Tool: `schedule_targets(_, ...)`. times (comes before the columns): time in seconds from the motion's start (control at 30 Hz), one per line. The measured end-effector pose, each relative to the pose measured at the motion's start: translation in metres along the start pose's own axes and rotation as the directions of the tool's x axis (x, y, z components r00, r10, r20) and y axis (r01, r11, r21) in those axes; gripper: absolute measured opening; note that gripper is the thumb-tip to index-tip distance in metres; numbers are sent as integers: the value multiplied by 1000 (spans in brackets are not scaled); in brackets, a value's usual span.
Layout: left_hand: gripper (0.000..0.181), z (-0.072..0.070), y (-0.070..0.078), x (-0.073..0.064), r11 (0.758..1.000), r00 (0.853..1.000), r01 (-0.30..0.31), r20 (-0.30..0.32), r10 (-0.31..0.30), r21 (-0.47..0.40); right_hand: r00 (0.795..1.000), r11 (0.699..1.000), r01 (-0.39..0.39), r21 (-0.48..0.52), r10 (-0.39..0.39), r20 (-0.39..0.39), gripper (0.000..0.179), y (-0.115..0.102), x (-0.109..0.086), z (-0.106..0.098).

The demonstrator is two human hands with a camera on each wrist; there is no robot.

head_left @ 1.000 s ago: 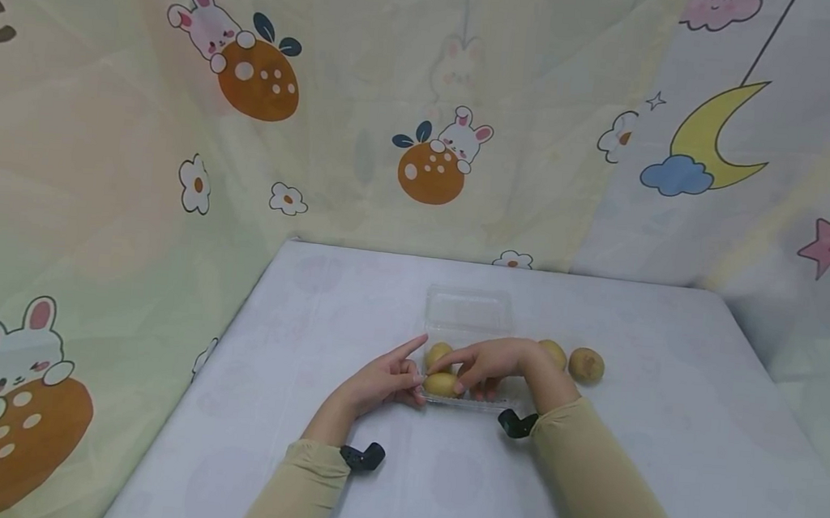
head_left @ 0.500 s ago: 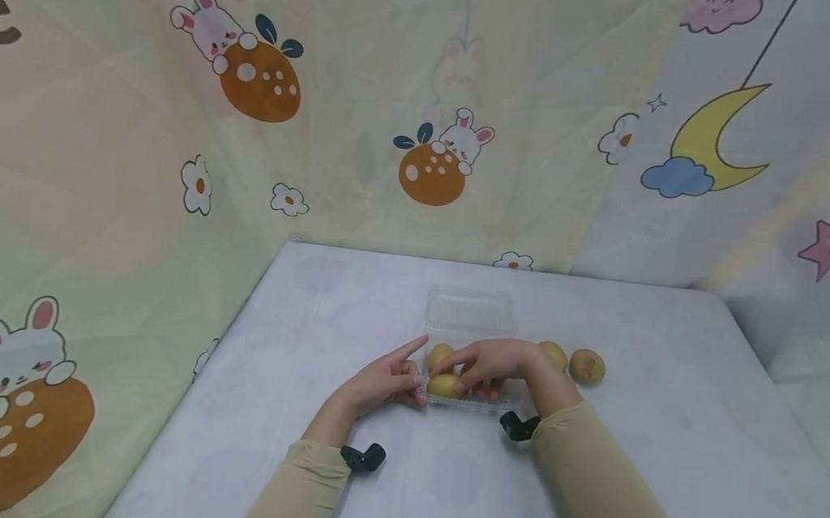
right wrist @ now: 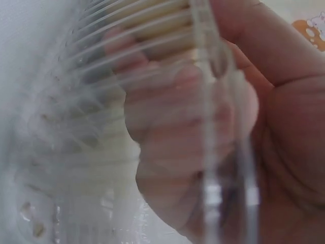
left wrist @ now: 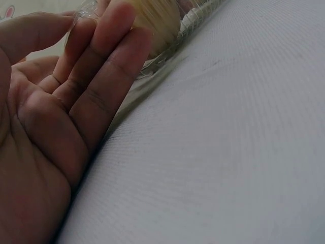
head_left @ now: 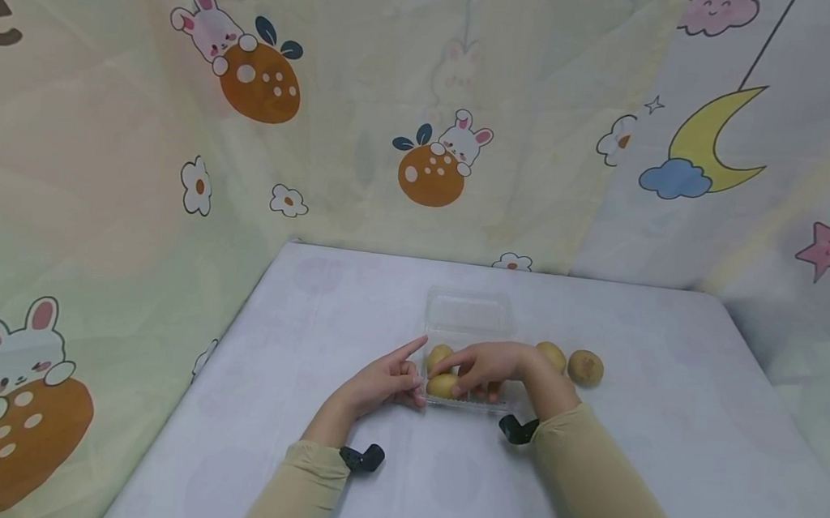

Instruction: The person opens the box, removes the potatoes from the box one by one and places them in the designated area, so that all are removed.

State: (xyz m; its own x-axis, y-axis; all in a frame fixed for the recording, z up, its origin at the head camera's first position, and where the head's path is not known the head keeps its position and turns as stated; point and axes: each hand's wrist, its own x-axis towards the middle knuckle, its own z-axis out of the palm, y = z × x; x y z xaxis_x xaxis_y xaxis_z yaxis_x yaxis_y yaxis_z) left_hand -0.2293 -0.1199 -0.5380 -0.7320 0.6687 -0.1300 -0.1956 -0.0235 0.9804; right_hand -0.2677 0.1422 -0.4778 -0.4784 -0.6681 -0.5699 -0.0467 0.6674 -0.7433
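Note:
An open clear plastic box [head_left: 487, 405] lies mid-table, its hinged lid [head_left: 469, 311] laid back flat. Two yellow-brown potatoes sit in its left part: a rear potato [head_left: 440, 355] and a front potato [head_left: 441, 386]. My left hand [head_left: 379, 384] pinches the box's left edge with thumb and fingers, the index finger pointing away along it. Reaching into the box from the right, my right hand [head_left: 490, 362] holds the front potato between thumb and index finger. Through the ridged wall, the right wrist view shows the other fingers [right wrist: 167, 127] curled inside the box.
Right of the box, a potato [head_left: 552, 354] is partly hidden by the right hand, with another potato [head_left: 585, 368] beside it. A white cloth covers the table [head_left: 353, 303]. Printed curtains [head_left: 356, 84] stand behind and at both sides.

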Motion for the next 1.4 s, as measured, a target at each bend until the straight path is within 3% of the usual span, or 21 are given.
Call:
schedule_targets(0.2,77,1,0,-1,1000,1000,7,-15,-7,0,999,999,9,-34,-10,-32,36,1,-2,1)
schedule_targets(0.4,78,1,-1,0,1000,1000,10,-25,-10,9,996,996,65,-58,-68,-51,35,0,-7,1)
schedule_targets(1.03,78,0,-2,1,1000,1000,-1,-25,1,18,972,986,145,-87,-159,-172,36,5,-41,-13)
schedule_targets(1.4,78,1,-1,1,1000,999,8,-32,-8,5,954,995,105,-2,-101,-281,38,9,-66,-12)
